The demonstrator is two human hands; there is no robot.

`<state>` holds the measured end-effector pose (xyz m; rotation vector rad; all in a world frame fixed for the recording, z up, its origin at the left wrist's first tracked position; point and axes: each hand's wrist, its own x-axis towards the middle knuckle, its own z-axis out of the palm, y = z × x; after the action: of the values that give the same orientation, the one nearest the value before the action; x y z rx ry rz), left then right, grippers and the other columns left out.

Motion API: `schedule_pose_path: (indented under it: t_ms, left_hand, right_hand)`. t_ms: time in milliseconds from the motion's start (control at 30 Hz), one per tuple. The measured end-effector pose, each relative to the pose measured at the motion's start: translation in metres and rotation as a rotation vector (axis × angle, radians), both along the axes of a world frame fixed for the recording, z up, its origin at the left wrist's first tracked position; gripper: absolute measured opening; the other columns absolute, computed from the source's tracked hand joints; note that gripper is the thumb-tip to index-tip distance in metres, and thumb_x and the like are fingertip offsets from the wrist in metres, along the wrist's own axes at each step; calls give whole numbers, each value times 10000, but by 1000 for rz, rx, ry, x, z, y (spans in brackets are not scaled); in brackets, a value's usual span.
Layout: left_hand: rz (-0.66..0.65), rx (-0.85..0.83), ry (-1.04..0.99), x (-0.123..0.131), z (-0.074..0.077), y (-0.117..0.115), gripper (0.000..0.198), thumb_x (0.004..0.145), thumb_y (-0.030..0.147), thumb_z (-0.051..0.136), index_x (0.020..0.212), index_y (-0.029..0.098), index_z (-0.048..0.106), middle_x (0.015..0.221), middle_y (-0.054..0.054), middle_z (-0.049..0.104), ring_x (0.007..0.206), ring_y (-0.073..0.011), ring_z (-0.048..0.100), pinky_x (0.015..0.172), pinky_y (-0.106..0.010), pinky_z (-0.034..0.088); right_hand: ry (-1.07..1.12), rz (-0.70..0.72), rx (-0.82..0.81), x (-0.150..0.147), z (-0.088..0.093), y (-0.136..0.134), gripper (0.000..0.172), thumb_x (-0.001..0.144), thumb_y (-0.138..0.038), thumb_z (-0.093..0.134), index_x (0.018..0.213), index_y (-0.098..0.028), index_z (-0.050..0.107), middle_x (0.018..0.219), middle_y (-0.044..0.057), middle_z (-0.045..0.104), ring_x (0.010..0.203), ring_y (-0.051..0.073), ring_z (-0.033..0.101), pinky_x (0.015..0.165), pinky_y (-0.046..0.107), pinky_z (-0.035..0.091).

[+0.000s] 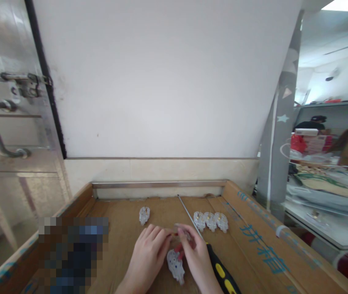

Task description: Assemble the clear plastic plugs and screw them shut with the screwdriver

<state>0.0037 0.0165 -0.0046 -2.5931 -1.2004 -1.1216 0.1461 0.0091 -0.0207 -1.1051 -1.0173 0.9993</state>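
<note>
A lone clear plastic housing (144, 215) is lying on cardboard (112, 228); the left hand (151, 248) is curling inward, its grip unclear. A second housing (176, 267) is resting between the wrists. The right hand (196, 250) is pinching a reddish part (178, 247), beside a black-and-yellow screwdriver (221, 270); three more housings (210, 221) are sitting beyond.

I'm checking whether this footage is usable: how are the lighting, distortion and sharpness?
In the head view, the ceiling light is blown out and the metal door shows glare; in the head view, uprights at both sides lean outward toward the top; also in the head view, the red part by the right hand looks soft.
</note>
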Motion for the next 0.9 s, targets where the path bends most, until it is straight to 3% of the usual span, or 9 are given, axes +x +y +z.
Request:
schedule_pose_path:
  t_ms: [167, 467, 767, 900]
  left_hand:
    - [-30, -55, -27, 1, 2, -2, 144, 864, 138, 479, 921, 241, 562, 828, -1, 633, 771, -192, 569, 692, -315, 457]
    - [-31, -31, -75, -2, 3, 0, 112, 858, 139, 491, 896, 217, 562, 824, -8, 637, 775, -191, 571, 706, -329, 463]
    - [-55, -13, -37, -2, 3, -1, 130, 883, 154, 470, 941, 220, 566, 864, -15, 638, 783, -186, 574, 704, -323, 467]
    - [-28, 18, -41, -2, 4, -2, 138, 897, 177, 445, 934, 220, 571, 844, -16, 633, 770, -177, 574, 694, -307, 464]
  right_hand:
    - [95, 62, -30, -3, 3, 0, 528, 536, -570, 727, 842, -148, 648, 875, 115, 680, 768, 247, 644, 633, 319, 532]
    - [165, 68, -102, 4, -4, 4, 517, 555, -487, 757, 922, -143, 636, 746, 39, 658, 443, 121, 550, 430, 257, 490]
    - [241, 73, -133, 7, -9, 10, 560, 526, -516, 767, 920, -138, 645, 581, -8, 612, 420, 115, 546, 408, 226, 481]
    - [263, 84, -135, 6, -8, 10, 564, 505, -516, 776, 911, -142, 660, 605, 2, 630, 420, 126, 560, 385, 223, 465]
